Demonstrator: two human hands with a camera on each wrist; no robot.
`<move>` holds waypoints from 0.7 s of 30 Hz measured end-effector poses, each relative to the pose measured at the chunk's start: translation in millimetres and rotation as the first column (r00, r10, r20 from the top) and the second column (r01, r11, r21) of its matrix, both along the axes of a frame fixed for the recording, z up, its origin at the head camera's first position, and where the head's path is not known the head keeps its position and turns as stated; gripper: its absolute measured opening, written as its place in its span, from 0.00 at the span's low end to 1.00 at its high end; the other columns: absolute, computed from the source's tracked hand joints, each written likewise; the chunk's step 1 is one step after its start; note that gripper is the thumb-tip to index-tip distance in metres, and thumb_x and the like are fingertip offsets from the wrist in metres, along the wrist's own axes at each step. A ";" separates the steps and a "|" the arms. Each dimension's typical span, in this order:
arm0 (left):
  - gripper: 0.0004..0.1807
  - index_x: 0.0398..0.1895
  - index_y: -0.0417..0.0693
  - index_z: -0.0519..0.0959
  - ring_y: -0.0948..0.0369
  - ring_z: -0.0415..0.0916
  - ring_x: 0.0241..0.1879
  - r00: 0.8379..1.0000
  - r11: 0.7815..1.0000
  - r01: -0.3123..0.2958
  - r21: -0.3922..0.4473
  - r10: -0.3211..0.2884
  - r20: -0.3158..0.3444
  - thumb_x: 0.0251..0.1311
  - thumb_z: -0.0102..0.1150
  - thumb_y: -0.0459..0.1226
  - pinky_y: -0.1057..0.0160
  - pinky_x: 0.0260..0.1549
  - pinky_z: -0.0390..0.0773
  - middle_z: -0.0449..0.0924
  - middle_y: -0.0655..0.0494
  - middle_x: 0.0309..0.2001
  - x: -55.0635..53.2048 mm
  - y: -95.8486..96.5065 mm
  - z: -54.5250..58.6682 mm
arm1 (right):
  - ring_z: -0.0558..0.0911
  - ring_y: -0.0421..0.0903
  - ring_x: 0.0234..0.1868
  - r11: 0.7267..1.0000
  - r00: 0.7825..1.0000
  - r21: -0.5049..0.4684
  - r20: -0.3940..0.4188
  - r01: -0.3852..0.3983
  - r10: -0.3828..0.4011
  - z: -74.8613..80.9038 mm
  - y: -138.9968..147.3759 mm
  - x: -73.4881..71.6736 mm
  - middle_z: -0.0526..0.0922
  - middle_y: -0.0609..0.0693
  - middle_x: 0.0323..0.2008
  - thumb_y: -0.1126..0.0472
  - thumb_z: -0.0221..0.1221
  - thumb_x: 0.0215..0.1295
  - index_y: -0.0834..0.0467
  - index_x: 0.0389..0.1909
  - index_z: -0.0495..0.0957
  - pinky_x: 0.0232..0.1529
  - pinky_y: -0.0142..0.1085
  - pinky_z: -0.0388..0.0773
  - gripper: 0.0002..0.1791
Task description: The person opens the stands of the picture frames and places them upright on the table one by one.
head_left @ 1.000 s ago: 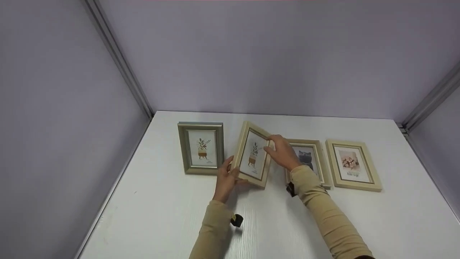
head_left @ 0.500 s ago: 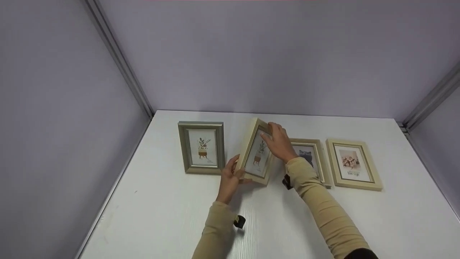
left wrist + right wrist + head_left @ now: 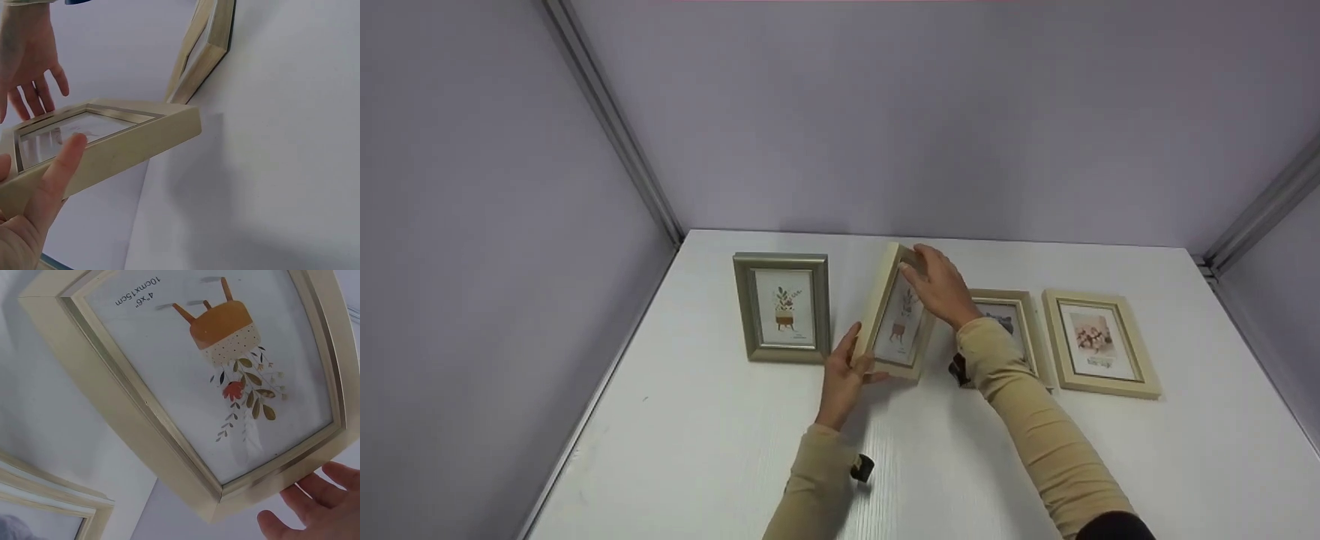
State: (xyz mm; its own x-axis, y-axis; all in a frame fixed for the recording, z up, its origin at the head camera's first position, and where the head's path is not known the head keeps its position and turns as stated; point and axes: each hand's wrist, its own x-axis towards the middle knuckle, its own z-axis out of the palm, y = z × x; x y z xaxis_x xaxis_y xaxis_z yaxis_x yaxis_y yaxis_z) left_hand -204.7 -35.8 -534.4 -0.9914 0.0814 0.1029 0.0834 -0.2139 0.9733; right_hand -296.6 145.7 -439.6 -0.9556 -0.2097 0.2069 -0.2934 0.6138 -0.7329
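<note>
A cream photo frame (image 3: pixel 898 330) with a potted-plant picture is held tilted above the white table. My left hand (image 3: pixel 841 384) grips its lower left part; in the left wrist view, the index finger (image 3: pixel 66 163) lies along the frame's side. At the upper end is my right hand (image 3: pixel 945 291). The right wrist view shows its fingertips (image 3: pixel 304 495) at the frame's edge and the thumb (image 3: pixel 273 523) apart from it. Straight, spread fingers of that hand show beyond the frame in the left wrist view. The frame's back is hidden.
A grey-green photo frame (image 3: pixel 741 300) with a similar plant picture stands to the left. Right of the held frame are a cat-picture frame (image 3: pixel 1030 330), partly behind my right sleeve, and a cream frame (image 3: pixel 1142 356). A pale wall (image 3: pixel 930 135) rises behind the table (image 3: pixel 697 435).
The held frame has shifted slightly right and away from me, and turned more side-on. My right hand has slid from its right edge up to its top; the left hand keeps its grip.
</note>
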 end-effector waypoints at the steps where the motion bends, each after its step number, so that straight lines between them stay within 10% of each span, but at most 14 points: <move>1: 0.31 0.76 0.28 0.53 0.38 0.74 0.59 1.000 1.000 0.000 -0.009 0.000 -0.007 0.72 0.48 0.23 0.51 0.43 0.85 0.65 0.28 0.68 0.4 0.3 -0.2 | 0.65 0.63 0.70 1.000 1.000 0.008 -0.010 0.006 -0.005 1.4 0.1 -0.8 0.66 0.67 0.70 0.53 0.51 0.80 0.70 0.72 0.62 0.69 0.55 0.61 0.31; 11: 0.28 0.74 0.28 0.60 0.37 0.76 0.57 0.999 0.999 0.016 -0.044 -0.018 -0.043 0.72 0.50 0.23 0.52 0.41 0.85 0.69 0.27 0.64 2.1 7.1 -0.9 | 0.72 0.61 0.49 0.988 0.995 0.138 -0.076 0.067 -0.057 11.6 5.9 -2.7 0.80 0.64 0.50 0.50 0.52 0.79 0.67 0.56 0.78 0.54 0.56 0.69 0.23; 21: 0.28 0.73 0.28 0.61 0.36 0.73 0.60 0.997 0.994 0.037 -0.099 -0.044 -0.069 0.71 0.50 0.22 0.52 0.43 0.85 0.66 0.25 0.66 6.0 10.0 -2.3 | 0.73 0.52 0.34 0.999 0.997 0.033 -0.070 0.025 -0.023 9.7 15.0 -1.3 0.76 0.56 0.34 0.54 0.53 0.79 0.66 0.47 0.75 0.38 0.46 0.69 0.16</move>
